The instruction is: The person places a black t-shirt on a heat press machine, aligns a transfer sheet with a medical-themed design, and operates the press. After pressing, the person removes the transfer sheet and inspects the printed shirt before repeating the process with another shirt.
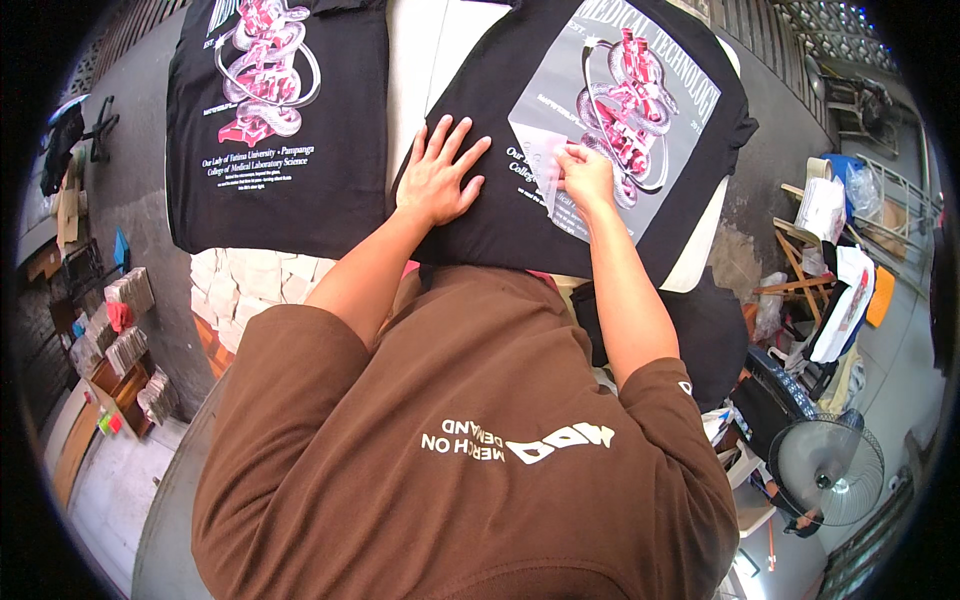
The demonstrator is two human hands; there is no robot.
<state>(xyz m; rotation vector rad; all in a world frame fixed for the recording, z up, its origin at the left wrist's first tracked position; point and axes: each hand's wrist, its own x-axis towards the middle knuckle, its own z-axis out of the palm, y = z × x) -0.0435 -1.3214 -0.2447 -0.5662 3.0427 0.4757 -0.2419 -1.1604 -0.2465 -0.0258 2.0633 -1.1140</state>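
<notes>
My left hand (440, 175) lies with fingers spread on the black T-shirt (480, 110) at right, left of its print. My right hand (585, 170) pinches a grey translucent transfer film (545, 75) over that shirt's pink-and-white snake print (630, 90). The film's lower-left corner is lifted, showing white lettering beneath. A second black T-shirt (290, 210) with a similar print lies flat to the left, separated by a strip of pale board (408, 60).
Cream sheets (240, 290) lie below the left shirt. Dark fabric (710, 330) sits right of my body. Farther out are stacked bundles (130, 300) at left, and folded chairs, a draped white shirt (840, 300) and a standing fan (825, 470) at right.
</notes>
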